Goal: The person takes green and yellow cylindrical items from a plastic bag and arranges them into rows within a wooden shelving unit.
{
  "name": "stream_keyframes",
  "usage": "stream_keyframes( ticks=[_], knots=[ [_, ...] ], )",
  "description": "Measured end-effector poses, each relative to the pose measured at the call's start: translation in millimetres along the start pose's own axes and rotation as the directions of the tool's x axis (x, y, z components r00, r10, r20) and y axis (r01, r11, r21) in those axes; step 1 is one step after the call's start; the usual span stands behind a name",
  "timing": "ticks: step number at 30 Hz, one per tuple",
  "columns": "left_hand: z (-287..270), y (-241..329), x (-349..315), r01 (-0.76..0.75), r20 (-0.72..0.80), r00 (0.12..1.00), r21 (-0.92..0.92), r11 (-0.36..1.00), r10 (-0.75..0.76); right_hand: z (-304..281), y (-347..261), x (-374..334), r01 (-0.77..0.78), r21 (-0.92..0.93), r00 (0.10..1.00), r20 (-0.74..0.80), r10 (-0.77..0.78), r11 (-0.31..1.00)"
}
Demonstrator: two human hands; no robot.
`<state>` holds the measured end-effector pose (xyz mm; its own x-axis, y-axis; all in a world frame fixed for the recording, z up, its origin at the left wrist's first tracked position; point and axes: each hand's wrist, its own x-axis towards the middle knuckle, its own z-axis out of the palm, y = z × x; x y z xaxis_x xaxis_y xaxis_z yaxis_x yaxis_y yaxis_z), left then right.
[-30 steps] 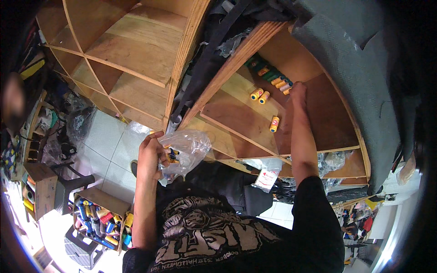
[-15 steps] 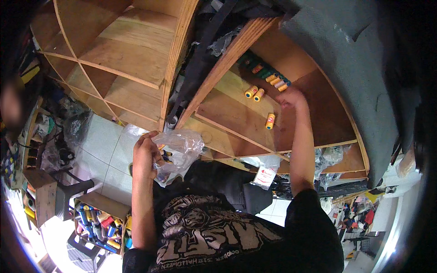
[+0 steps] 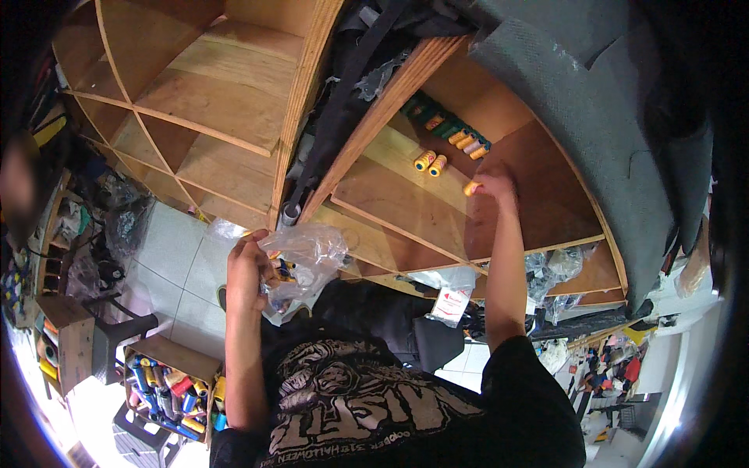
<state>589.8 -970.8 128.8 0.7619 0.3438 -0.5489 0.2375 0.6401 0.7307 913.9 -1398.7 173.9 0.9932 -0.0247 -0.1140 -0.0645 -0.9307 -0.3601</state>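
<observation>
Inside the right-hand wooden compartment, my right hand [image 3: 496, 186] is closed around a yellow thread spool [image 3: 471, 188], with one end of it showing past the fingers. Two more yellow spools [image 3: 431, 162] stand side by side to its left on the shelf board [image 3: 398, 187]. Behind them a row of green and yellow spools [image 3: 449, 129] runs along the back. Lower left, my left hand [image 3: 251, 269] pinches the edge of a clear plastic bag [image 3: 316, 253]. A few dark and yellow spools [image 3: 283, 269] show through the film.
A wooden divider [image 3: 390, 121] separates this compartment from the left shelves [image 3: 226, 101]. Grey sheet material [image 3: 569, 70] hangs over the right side. At lower left, a cardboard box [image 3: 172, 390] full of coloured spools stands near a dark stool [image 3: 121, 327].
My right hand has come down and toward me from beside the back row and closed on the lone spool that stood on the shelf. The left hand and bag have barely moved.
</observation>
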Motion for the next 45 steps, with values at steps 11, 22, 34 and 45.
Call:
stream_keyframes(
  ticks=[11,22,34,45],
  knots=[
    [-7.9,-3.4,-7.5,0.018,-0.031,0.999,-0.062,0.998,-0.020,4.9,-10.6,62.1,0.022,-0.399,0.864,-0.454,-0.219,0.917],
    [-8.0,2.0,-7.3,-0.019,-0.098,0.995,0.040,0.999,0.023,3.0,-53.6,30.3,-0.103,-0.451,0.904,-0.414,-0.106,0.887],
    [-4.5,3.5,-5.1,-0.023,-0.066,0.998,0.012,1.000,0.024,22.3,-101.9,-17.5,0.076,0.162,0.988,0.122,-0.096,0.984],
    [-2.1,-3.8,-7.7,0.015,-0.053,0.998,-0.013,1.000,-0.016,18.4,-43.7,10.0,0.123,0.157,0.981,-0.172,-0.096,0.980]
  ],
)
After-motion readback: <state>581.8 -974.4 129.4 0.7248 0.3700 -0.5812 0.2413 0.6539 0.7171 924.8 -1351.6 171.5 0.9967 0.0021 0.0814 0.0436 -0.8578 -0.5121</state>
